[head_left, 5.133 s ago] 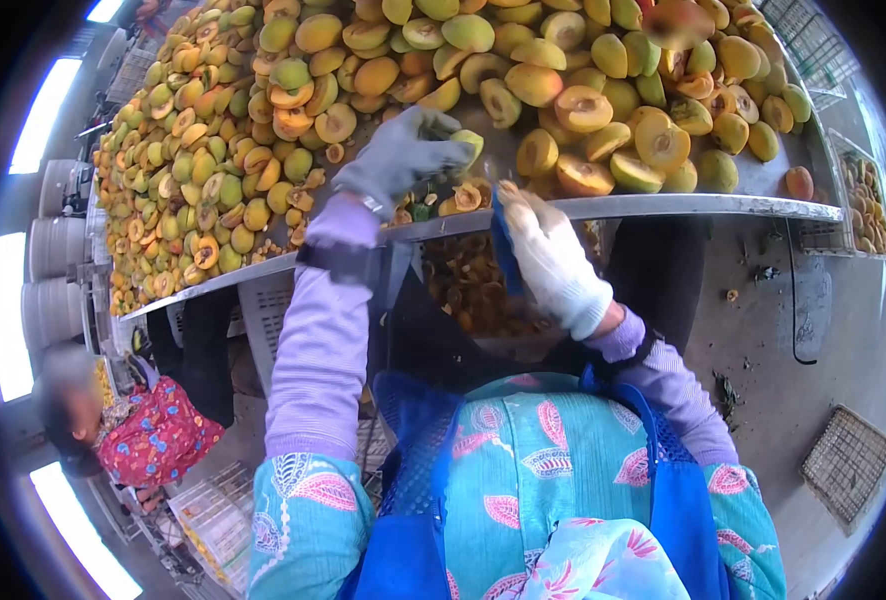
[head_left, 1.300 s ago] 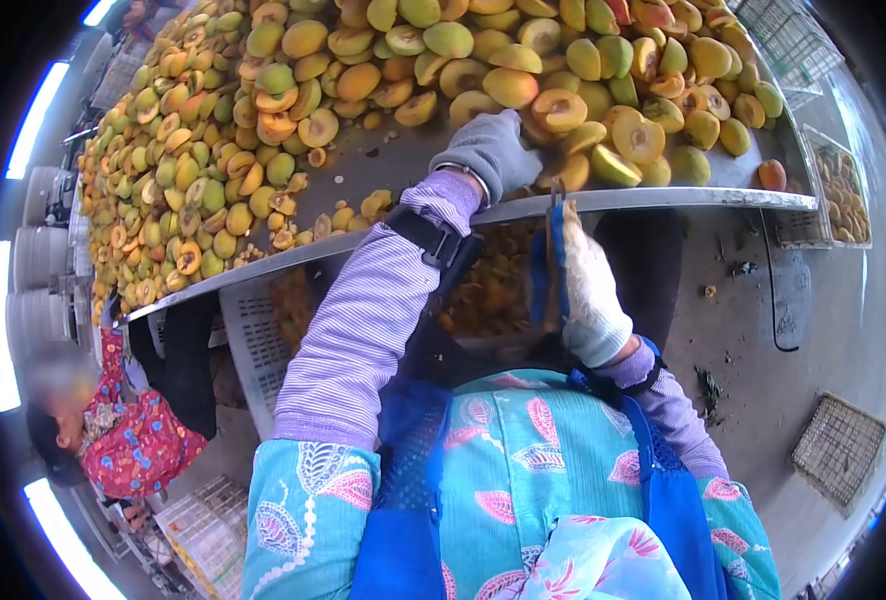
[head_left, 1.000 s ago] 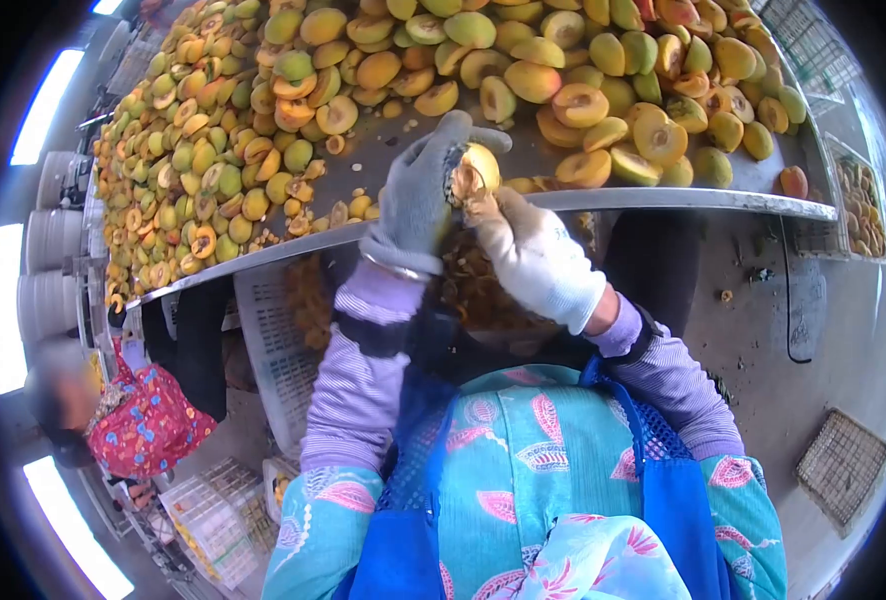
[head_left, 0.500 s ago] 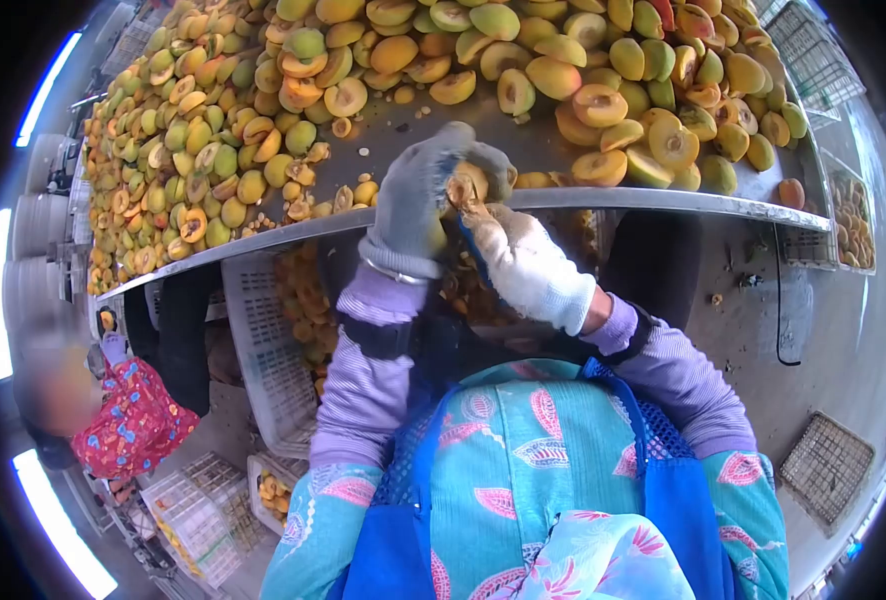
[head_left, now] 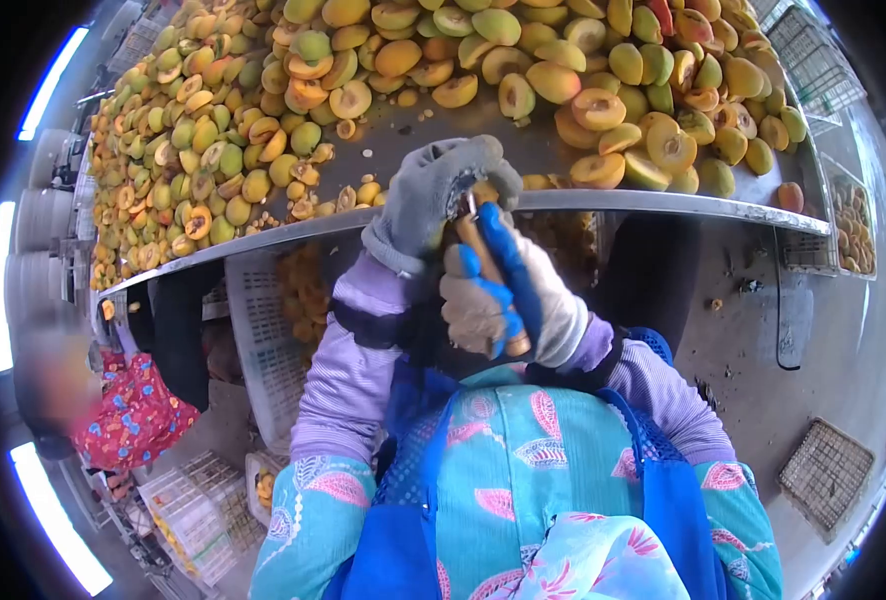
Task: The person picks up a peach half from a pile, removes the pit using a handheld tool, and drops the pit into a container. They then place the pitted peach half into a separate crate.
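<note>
Half a second ago the right hand (head_left: pixel 513 300) had its back to the camera with only a sliver of blue showing; now it has turned, and the whole tool (head_left: pixel 493 275) shows, a blue-and-wood handle running from the palm up to a metal tip. The left hand (head_left: pixel 433 195) has closed more tightly and sits a little lower, just at the table (head_left: pixel 663 205) edge.

Count: two gloved hands, one grey, one white; one tool; one peach (head_left: pixel 478 192) in hand; fruit on the table, whole and halved, too many to count. One other person (head_left: pixel 113 415) in a red patterned top is at lower left. One white crate (head_left: pixel 263 340) hangs under the table with fruit pieces in it.

The left fingers (head_left: pixel 463 160) are curled over the peach from above, hiding most of it; only a small orange patch shows between thumb and fingers. The tool's tip touches that patch. The right fingers are wrapped around the handle, holding it firmly, just below and touching the left hand
</note>
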`<state>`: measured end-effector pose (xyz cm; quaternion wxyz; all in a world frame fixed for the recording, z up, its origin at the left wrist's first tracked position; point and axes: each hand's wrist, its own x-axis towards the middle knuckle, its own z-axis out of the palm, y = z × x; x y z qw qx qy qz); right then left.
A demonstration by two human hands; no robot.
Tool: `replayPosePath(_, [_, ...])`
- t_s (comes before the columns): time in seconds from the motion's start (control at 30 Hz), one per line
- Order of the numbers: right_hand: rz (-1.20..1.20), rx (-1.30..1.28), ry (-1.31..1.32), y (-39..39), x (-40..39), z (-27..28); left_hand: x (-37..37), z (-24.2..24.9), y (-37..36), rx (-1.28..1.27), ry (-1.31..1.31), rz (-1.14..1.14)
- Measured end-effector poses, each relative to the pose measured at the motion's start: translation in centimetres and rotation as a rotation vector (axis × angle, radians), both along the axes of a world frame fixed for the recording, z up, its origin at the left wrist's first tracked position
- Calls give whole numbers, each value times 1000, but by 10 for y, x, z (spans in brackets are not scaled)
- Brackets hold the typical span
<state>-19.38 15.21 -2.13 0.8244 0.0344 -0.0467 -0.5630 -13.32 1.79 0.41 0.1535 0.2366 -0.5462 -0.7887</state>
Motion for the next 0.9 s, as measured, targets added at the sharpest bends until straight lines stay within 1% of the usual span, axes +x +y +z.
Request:
replayPosePath(0.07, [37, -33, -234, -2, -7, 0, -3, -3, 3, 33, 55, 64])
replayPosePath(0.1, [3, -105, -237, -6, -4, -1, -2, -1, 16, 265, 86, 232])
replayPosePath(0.13, [17, -124, -232, -7, -3, 3, 2, 10, 23, 246, 95, 241])
replayPosePath(0.2, [114, -110, -287, -4, 0, 11, 12, 24, 33, 391, 116, 455])
replayPosePath(0.27, [167, -107, -278, -4, 5, 17, 23, 30, 34, 359, 108, 513])
replayPosePath(0.33, [166, -103, -242, -4, 14, 21, 35, 35, 26, 76, 76, 326])
replayPosePath(0.37, [207, -143, -194, -3, 13, 17, 38, 34, 19, -61, 141, 211])
replayPosePath(0.4, [222, -149, -195, -4, 11, 17, 41, 32, 9, -69, 140, 224])
replayPosePath(0.47, [242, 39, 43, -4, 7, 20, 47, 30, -10, -451, -5, -144])
replayPosePath(0.5, [226, 10, -36, -8, 5, 13, 45, 37, -22, -1122, 67, -254])
replayPosePath(0.53, [186, 22, -161, -13, 4, 21, 45, 27, 0, -449, 139, 39])
replayPosePath(0.6, [160, -48, -255, -18, 10, 19, 39, 20, 15, 194, 111, 388])
replayPosePath(0.63, [178, -73, -209, -17, 12, 20, 40, 13, 10, 187, 114, 387])
replayPosePath(0.67, [197, -84, -172, -13, 15, 20, 46, 2, 9, 61, 161, 524])
replayPosePath(0.7, [222, -139, -65, -12, 14, 22, 56, -7, 15, -54, 190, 669])
replayPosePath(0.73, [221, -50, -59, -8, 14, 26, 66, 22, 17, 190, 254, 661])
replayPosePath(0.8, [193, 91, -126, -4, 1, 28, 123, 14, -22, 363, 281, 336])
replayPosePath(0.83, [135, 103, 148, -1, -11, 21, 140, 24, -28, -66, -112, 426])
replayPosePath(0.87, [135, 207, 472, 0, -19, 9, 149, 34, -36, -505, -501, 488])
replayPosePath(0.9, [160, 271, 418, 2, -17, -11, 149, 43, -52, -659, -754, 467])
